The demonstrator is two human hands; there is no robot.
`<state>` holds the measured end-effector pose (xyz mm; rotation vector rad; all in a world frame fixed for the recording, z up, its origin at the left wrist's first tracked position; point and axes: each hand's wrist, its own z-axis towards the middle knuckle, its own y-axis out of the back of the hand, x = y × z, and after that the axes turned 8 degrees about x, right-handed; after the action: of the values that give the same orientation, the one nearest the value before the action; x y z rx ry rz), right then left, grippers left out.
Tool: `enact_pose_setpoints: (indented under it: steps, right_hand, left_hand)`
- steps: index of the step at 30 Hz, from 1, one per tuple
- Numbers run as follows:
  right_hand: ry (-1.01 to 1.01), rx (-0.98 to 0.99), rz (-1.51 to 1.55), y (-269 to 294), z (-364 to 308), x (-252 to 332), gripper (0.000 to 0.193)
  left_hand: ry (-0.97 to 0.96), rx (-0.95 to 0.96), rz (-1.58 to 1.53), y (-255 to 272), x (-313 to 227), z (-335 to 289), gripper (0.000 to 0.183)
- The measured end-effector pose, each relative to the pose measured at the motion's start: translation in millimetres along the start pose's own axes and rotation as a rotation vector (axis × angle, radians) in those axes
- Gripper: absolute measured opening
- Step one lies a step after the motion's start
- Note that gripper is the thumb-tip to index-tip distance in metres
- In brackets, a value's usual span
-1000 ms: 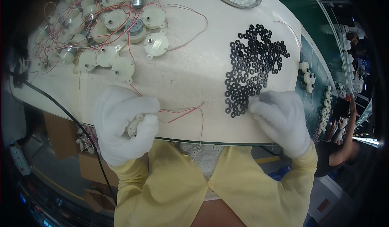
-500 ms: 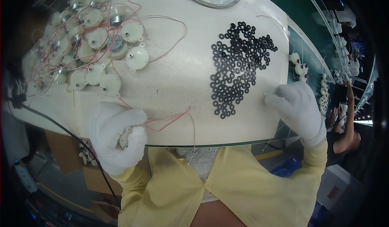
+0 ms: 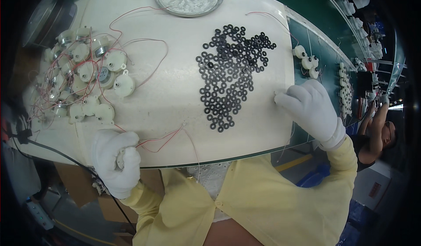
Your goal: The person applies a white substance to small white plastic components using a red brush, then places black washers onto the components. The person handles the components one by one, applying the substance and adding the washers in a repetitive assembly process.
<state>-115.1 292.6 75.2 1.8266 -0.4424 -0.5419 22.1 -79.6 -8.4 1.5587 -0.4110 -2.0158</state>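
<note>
My left hand (image 3: 115, 165), in a white glove, is at the near left table edge with its fingers curled round a small off-white motor (image 3: 120, 158). The glove hides most of that motor. Red and white wires (image 3: 164, 138) trail from it to the right across the tabletop. My right hand (image 3: 309, 110), also gloved, hovers near the table's right edge with thumb and fingers pinched together. Whatever lies between its fingertips is too small or hidden to make out. Left of it spreads a patch of black rubber rings (image 3: 226, 77), lying flat in a loose single layer.
A heap of off-white geared motors (image 3: 83, 77) with tangled red wires covers the far left. At the back stands a round metal tray (image 3: 189, 14) lined with clear film. More motors (image 3: 308, 61) sit on the green surface at right. A black cable (image 3: 66, 152) crosses the near left corner. Another person (image 3: 377, 136) is at far right.
The whole view has shifted, so the table's things appear further left and the metal tray shows more fully. My right hand has moved slightly away from the rings. My left hand keeps the motor.
</note>
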Motion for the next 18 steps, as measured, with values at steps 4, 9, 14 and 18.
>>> enact_pose_setpoints:
  steps: [4,9,14,18]
  right_hand:
    - [-0.16,-0.153,-0.038,-18.8,-13.8,-9.6,0.033]
    - [-0.218,-0.14,-0.191,-34.1,-38.9,-10.3,0.041]
    - [-0.251,-0.064,0.07,-15.5,-62.8,15.9,0.035]
    - [-0.333,-0.14,0.141,3.2,-79.0,14.5,0.027]
  left_hand:
    - [-0.047,0.01,-0.005,0.8,3.4,0.1,0.016]
    - [-0.036,0.03,-0.012,1.2,-0.5,-0.5,0.015]
    - [-0.013,0.026,-0.035,-1.8,3.3,-1.2,0.017]
    - [0.0,-0.005,-0.044,-2.7,3.0,-3.8,0.016]
